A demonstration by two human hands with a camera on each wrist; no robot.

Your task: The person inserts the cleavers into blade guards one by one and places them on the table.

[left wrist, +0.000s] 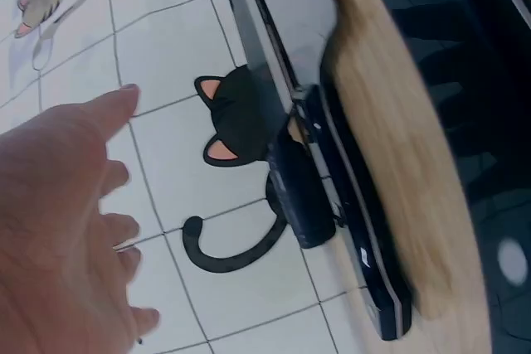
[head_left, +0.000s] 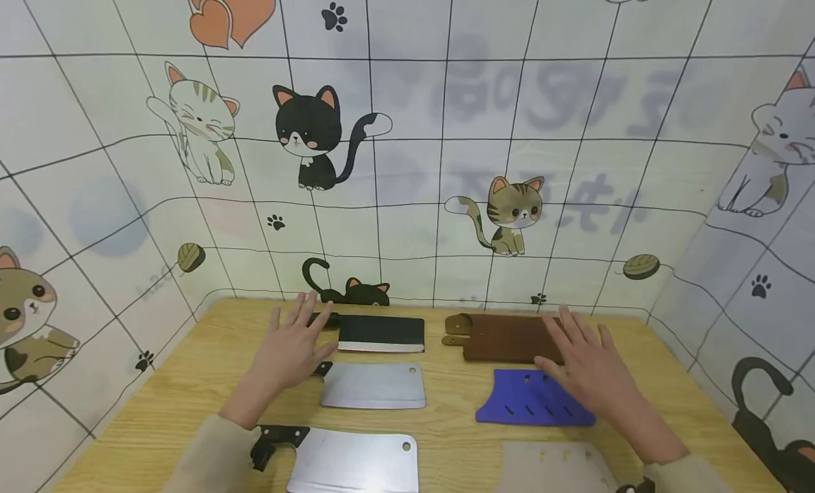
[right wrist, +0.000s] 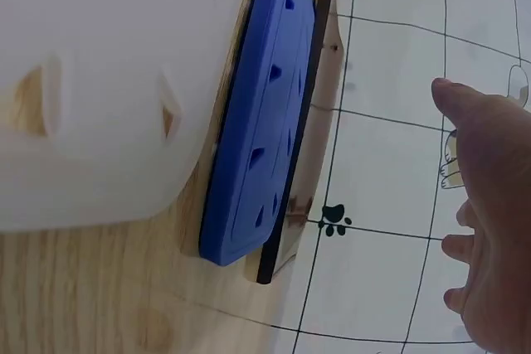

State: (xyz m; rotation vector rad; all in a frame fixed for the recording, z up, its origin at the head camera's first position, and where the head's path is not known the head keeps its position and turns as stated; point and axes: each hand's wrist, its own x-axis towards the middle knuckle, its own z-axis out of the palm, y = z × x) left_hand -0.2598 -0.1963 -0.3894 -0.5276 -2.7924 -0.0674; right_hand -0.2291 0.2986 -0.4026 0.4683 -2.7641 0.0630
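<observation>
While hands [head_left: 293, 348] [head_left: 588, 369] hover flat, fingers spread: steel cleavers [head_left: 372, 385], blue slotted sheath [head_left: 531, 401].

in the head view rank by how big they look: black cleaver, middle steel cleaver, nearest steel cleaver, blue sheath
1. nearest steel cleaver, though it lies closest to the camera and is cut off by the frame
2. blue sheath and middle steel cleaver, too alike to rank
3. black cleaver, farthest away
</observation>
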